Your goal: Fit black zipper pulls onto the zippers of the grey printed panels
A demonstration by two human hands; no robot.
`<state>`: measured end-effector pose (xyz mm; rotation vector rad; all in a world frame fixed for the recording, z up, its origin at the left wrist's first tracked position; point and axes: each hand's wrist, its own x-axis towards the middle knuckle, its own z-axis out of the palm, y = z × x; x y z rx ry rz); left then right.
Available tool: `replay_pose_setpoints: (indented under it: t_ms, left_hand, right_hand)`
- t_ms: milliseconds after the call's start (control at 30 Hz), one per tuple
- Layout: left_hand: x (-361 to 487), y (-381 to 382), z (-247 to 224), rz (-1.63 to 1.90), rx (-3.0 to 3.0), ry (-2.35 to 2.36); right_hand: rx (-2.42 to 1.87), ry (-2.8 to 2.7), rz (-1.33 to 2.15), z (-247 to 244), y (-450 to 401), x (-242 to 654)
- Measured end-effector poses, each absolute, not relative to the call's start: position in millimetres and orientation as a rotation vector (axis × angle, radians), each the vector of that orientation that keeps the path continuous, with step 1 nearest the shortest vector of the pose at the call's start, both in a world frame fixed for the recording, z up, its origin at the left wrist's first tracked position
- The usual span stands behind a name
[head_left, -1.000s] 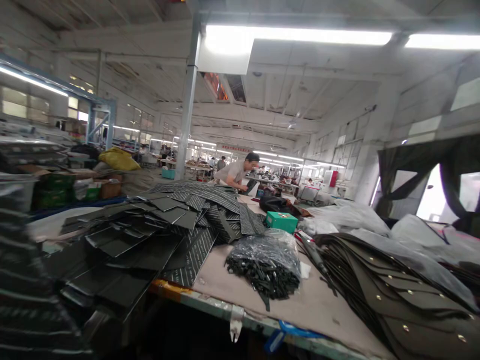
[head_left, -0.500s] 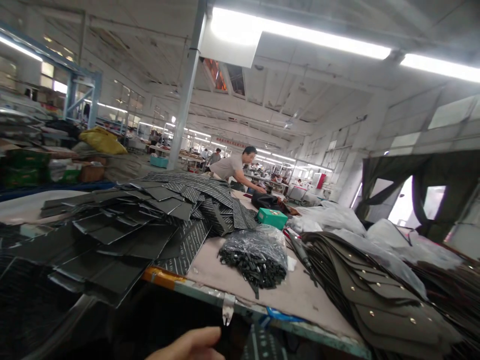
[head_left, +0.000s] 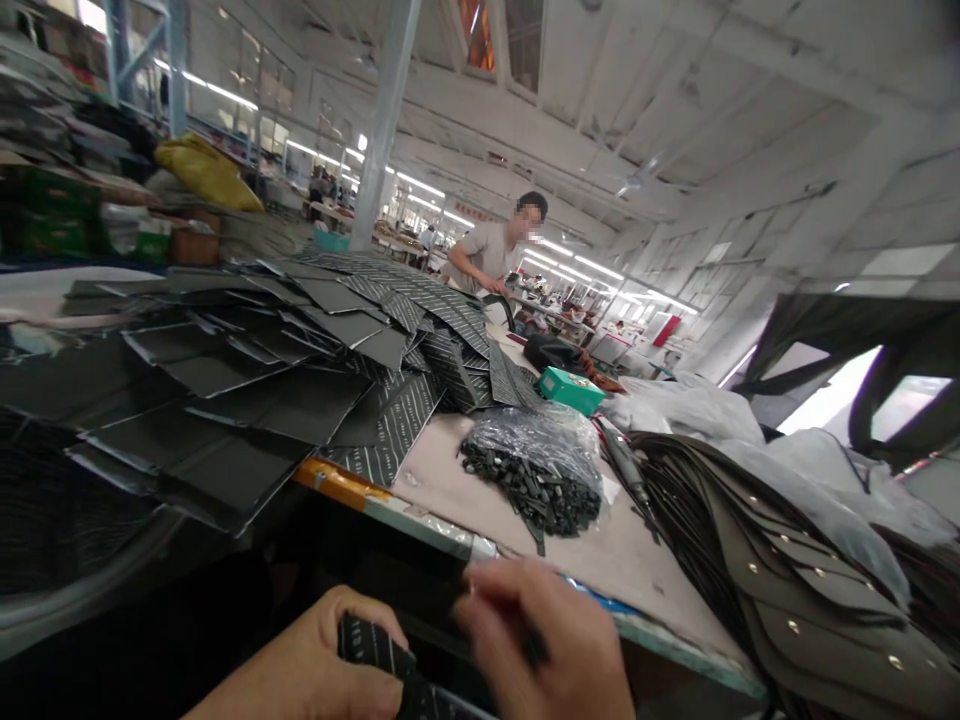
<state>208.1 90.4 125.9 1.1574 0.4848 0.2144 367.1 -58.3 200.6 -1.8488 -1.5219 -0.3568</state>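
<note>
Two hands show low in the head view. Left hand [head_left: 300, 665] pinches a dark striped strip [head_left: 375, 643], fingers closed on it, long axis running down-right; right hand [head_left: 544, 640], fingers curled narrow, lies just beside it, nearer the strip's upper edge, whether gripping anything unclear.

The long dark striped strip [head_left: 375, 645] looks like matt synthetic leather, the clear crinkled plastic bag [head_left: 540, 430] is glossy, and the dark olive panels [head_left: 817, 640] carry small shiny metal studs.

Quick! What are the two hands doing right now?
Left hand: closed, holding a dark striped panel.
Right hand: closed, but I cannot tell what it holds.
</note>
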Motion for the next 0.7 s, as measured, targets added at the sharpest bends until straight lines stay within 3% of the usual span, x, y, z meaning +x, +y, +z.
replay_pose_setpoints:
  t_ms: [133, 267, 700]
  left_hand:
    - [217.4, 99.1, 110.9, 0.175, 1.194, 0.371]
    - [216.7, 98.6, 108.4, 0.19, 1.238, 0.432]
    - [207.0, 105.8, 119.0, 0.192, 1.155, 0.441]
  right_hand:
    - [-2.305, -1.473, -0.534, 213.1, -5.5, 409.4]
    - [-2.456, -1.511, -0.63, 206.3, 32.1, 429.4]
    - [-2.106, -1.623, -0.497, 196.1, 8.6, 428.8]
